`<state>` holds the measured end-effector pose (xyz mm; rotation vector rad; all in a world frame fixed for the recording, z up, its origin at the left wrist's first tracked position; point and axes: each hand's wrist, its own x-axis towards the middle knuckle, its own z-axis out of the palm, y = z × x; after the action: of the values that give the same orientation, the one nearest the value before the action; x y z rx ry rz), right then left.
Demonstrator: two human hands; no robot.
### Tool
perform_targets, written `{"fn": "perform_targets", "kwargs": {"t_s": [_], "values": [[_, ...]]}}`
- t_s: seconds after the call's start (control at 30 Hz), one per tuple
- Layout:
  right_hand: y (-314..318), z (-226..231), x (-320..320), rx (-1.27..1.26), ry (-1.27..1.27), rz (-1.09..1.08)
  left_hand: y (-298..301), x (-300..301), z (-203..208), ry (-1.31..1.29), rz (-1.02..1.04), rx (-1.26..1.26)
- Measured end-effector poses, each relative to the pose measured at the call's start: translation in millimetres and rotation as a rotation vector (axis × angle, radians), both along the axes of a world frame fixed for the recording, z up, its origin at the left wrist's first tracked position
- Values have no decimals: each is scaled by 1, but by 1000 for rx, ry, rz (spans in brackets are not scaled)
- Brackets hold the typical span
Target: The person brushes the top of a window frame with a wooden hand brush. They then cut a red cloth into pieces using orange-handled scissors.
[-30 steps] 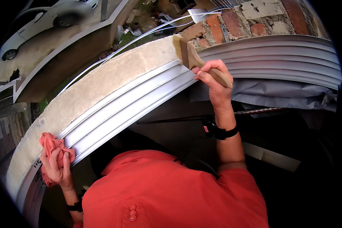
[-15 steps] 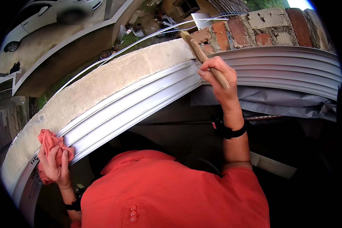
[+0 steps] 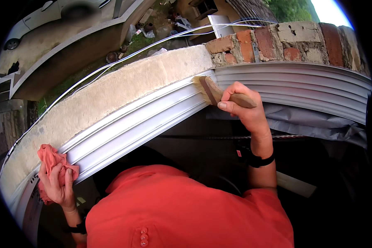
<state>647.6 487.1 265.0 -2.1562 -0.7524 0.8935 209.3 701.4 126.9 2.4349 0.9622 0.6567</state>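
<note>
My right hand (image 3: 244, 103) grips the wooden handle of a flat brush (image 3: 212, 90). Its pale bristles touch the ridged white window track (image 3: 140, 118), close to the corner where a second track (image 3: 293, 82) meets it. At the lower left, my left hand (image 3: 60, 188) is closed on a crumpled red cloth (image 3: 56, 163), pressed against the other end of the white track. Part of the cloth is hidden behind my fingers.
A pale concrete ledge (image 3: 111, 93) runs outside the track, and a brick wall (image 3: 293, 43) borders the right one. White cables (image 3: 153, 44) cross beyond the ledge. Grey sheeting (image 3: 314, 122) hangs below the right track. Far below are a yard and a white car (image 3: 41, 20).
My right hand has turned the brush and brought its bristles from the ledge corner down onto the white track. The left hand with the cloth has hardly moved. The view has shifted slightly.
</note>
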Motion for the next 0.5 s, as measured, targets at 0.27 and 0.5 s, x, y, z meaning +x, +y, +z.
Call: {"fn": "perform_targets", "kwargs": {"t_s": [0.27,0.5], "values": [[-10,-2,-1,102,-135,-16,-1,-5,0,16,4,-13],[-16,-29,9,140,-571,156,3,-3,-2,7,-22,-10]]}}
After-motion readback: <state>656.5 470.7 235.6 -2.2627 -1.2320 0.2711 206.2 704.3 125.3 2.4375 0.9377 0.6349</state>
